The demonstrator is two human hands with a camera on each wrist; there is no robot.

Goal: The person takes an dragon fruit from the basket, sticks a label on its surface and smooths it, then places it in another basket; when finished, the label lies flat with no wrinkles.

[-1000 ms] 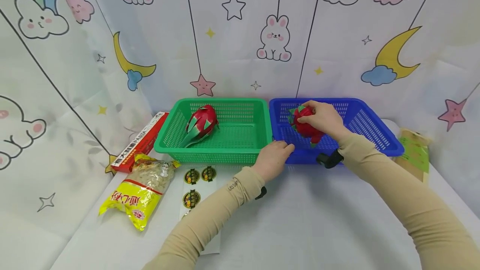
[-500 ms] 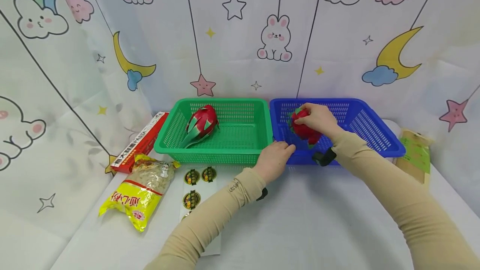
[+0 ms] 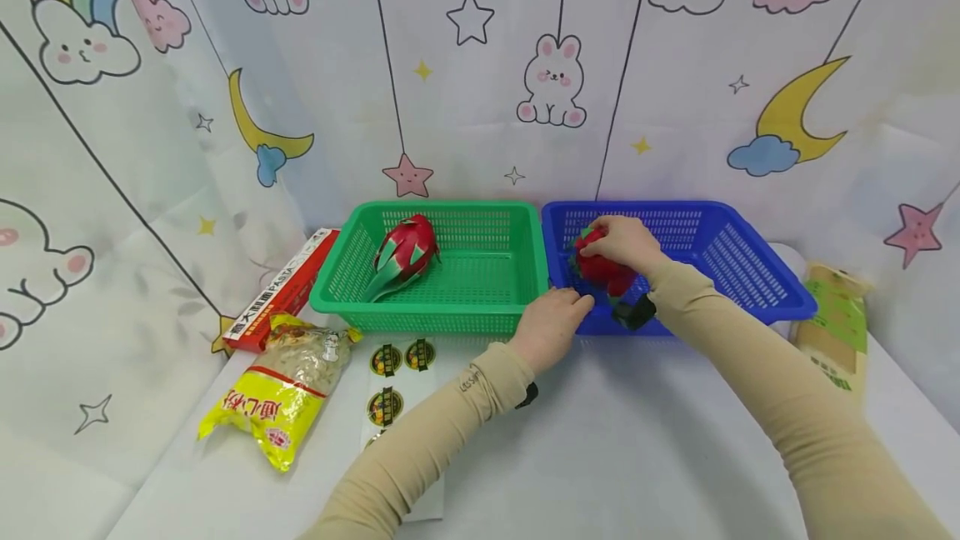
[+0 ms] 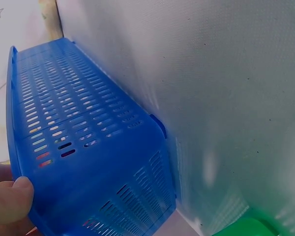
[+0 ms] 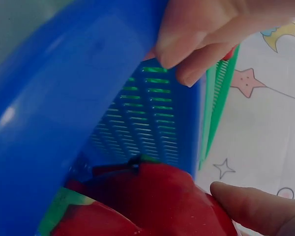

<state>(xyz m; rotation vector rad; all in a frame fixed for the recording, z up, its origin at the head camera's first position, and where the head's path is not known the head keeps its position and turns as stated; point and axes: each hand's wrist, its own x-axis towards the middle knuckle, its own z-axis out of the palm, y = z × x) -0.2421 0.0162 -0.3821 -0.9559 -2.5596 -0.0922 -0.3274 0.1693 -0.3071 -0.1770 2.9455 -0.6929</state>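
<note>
My right hand [image 3: 628, 242] holds a red dragon fruit [image 3: 606, 275] with green leaf tips from above, inside the blue basket [image 3: 738, 261] near its left end. Up close in the right wrist view, a fingertip presses the dragon fruit's side [image 5: 162, 201]; the rest of that hand is out of frame. At the blue basket's front left corner, my left hand [image 3: 551, 325] grips the rim, its thumb over the edge in the left wrist view. A second dragon fruit [image 3: 414, 247] lies in the left part of the green basket [image 3: 427, 319].
The two baskets stand side by side against a patterned curtain [image 3: 480, 123]. To the left lie a red pasta box [image 3: 288, 286] and a yellow bag of pasta [image 3: 281, 390]. A sticker sheet [image 3: 405, 382] is at the front; a green-brown packet [image 3: 832, 327] stands right.
My right hand has moved left and down with the dragon fruit, deeper into the blue basket. The left hand keeps its grip on the rim.
</note>
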